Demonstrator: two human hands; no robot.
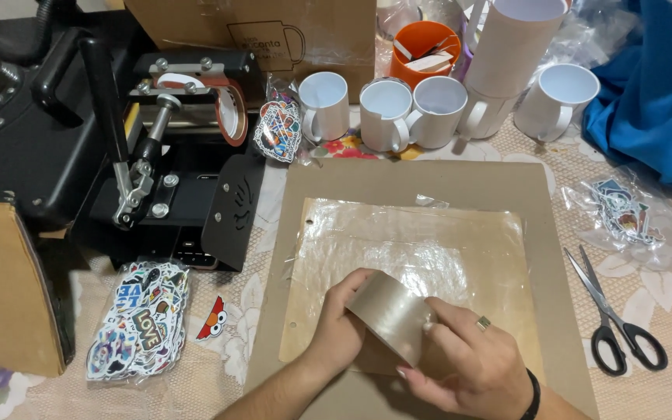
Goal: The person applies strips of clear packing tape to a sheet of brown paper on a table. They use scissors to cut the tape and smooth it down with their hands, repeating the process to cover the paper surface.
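**Both hands curl a tan sheet over the board**

Your left hand (341, 323) and right hand (472, 354) meet low in the middle of the view, both on a stiff tan sheet (392, 313) that bows upward between them. Your left fingers fold around its left end from beneath, thumb side hidden, so you grip rather than spread. Your right hand, wearing a ring, pinches the sheet's right edge with fingertips pressed on the outer face. Held from both ends like this, the sheet keeps its curve and stays off the surface.

Under it lies a clear plastic film (406, 249) spread on a brown cardboard board (538, 225), which gives you a flat, smooth bed over the lace tablecloth (663, 280). The sheet sits over the film's near edge, well inside the board's borders.

Room is freest ahead of your hands: the far half of the film is bare up to the board's back edge. Beyond that edge stands a row of white mugs (386, 113), close enough to knock if you push forward. To your right, scissors (612, 315) lie just off the board's edge, with a bag of stickers (620, 206) beyond them. To your left, another sticker pile (141, 319) and the black mug press (173, 155) crowd that side, well apart from your hands.
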